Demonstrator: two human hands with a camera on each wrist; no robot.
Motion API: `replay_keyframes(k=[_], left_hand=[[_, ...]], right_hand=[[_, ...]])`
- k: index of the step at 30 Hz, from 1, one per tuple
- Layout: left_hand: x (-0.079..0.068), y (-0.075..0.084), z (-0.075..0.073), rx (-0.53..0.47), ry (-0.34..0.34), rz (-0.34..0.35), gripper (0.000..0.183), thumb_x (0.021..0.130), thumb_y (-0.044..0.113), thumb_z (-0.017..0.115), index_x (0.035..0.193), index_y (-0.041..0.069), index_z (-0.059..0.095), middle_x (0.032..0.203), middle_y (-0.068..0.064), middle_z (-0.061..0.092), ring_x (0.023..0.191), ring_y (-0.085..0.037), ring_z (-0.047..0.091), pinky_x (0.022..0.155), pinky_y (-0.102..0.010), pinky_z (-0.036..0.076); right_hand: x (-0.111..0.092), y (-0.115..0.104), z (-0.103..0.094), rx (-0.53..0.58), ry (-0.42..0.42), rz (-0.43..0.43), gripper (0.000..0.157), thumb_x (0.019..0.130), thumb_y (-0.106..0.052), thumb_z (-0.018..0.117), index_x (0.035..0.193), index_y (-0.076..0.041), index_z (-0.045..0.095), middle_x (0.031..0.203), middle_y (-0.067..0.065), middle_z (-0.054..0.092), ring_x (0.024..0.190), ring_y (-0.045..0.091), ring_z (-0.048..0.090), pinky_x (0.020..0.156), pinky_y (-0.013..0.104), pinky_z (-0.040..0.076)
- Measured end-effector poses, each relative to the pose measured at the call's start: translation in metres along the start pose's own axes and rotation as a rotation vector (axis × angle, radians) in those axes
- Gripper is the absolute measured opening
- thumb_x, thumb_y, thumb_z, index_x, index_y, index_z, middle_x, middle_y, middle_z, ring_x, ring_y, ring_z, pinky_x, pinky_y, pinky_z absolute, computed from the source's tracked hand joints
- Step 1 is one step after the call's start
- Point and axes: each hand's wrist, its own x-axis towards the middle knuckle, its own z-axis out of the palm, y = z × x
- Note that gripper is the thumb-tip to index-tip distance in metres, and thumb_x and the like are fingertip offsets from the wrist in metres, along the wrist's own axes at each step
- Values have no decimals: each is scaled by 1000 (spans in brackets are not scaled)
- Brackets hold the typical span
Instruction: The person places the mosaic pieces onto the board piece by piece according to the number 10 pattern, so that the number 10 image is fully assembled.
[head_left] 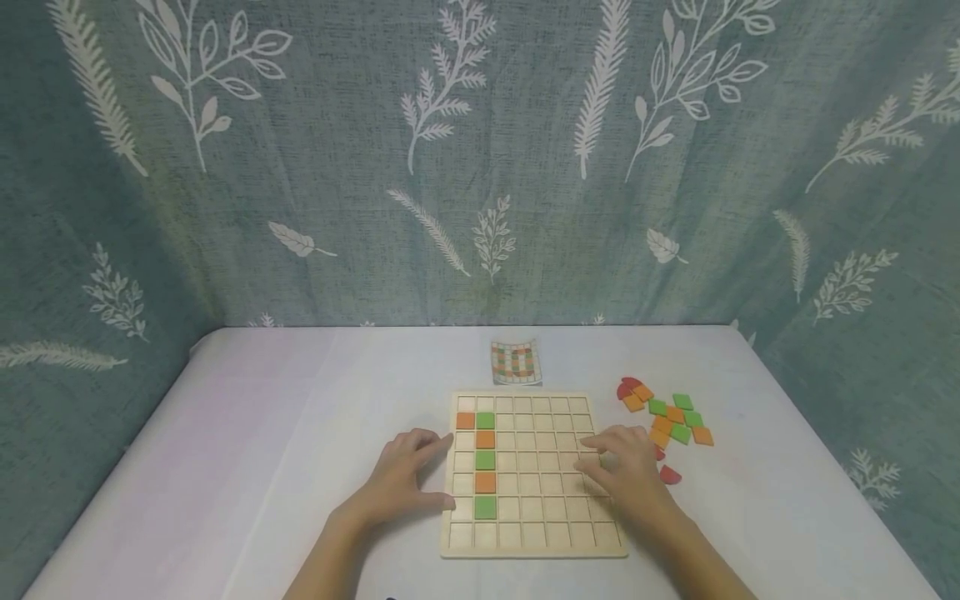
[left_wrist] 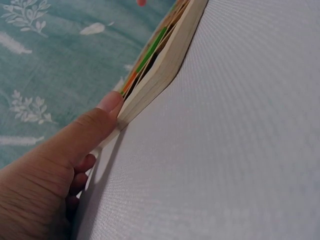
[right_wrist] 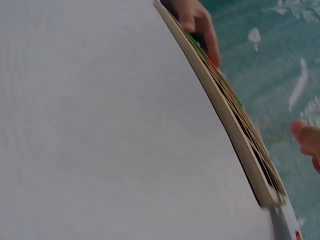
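Note:
A pale wooden grid board (head_left: 555,510) lies flat on the table. In its second column from the left stand alternating green and orange square tiles, among them a green tile (head_left: 485,460); an orange tile (head_left: 465,421) sits in the first column. My left hand (head_left: 401,482) rests along the board's left edge, thumb and forefinger spread apart. The left wrist view shows the thumb (left_wrist: 107,107) touching the board's rim. Over the board's right side hovers my right hand (head_left: 626,473), fingers bent loosely, with nothing between thumb and fingertips; the right wrist view catches only its fingertips (right_wrist: 307,137).
Behind the board lies a small pattern card (head_left: 516,363) with coloured squares. Loose green and orange tiles (head_left: 675,414) are scattered right of the board, with several red rounded pieces (head_left: 670,475) around them. A leaf-print curtain (head_left: 480,167) hangs beyond the white table (head_left: 300,417).

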Motion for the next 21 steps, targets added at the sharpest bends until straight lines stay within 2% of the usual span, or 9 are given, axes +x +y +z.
replay_keyframes(k=[6,11,15,17,21], left_hand=[[0,0,1,-6,3,-2,83,66,53,77,133,9,54,114,0,51,104,-17,44,90,-40,34],[1,0,1,-18,-21,-34,84,65,54,77,134,11,54,115,1,51,106,-17,43,91,-40,34],[1,2,0,-26,-32,-49,85,65,54,78,135,12,53,116,1,51,108,-17,44,92,-41,35],[1,3,-1,-26,-34,-49,85,65,54,78,135,12,53,116,1,51,108,-17,44,92,-41,35],[1,3,-3,-22,-35,-42,85,65,54,78,135,11,53,116,1,51,107,-17,43,91,-40,34]], right_hand=[[-1,21,-17,-93,27,-24,29,67,-12,82,93,-8,71,83,-1,61,83,14,44,76,35,29],[0,39,-35,-110,5,24,32,70,-9,81,100,-6,71,89,5,65,89,19,48,81,39,28],[0,53,-48,-117,-28,95,32,75,-9,77,106,-5,70,101,11,62,98,27,41,79,43,24],[-1,61,-55,-115,-65,161,31,80,-13,74,110,-7,69,107,12,59,100,27,36,77,44,24],[0,74,-65,-96,-175,312,31,88,-23,66,116,-11,67,117,10,52,109,31,33,81,45,36]])
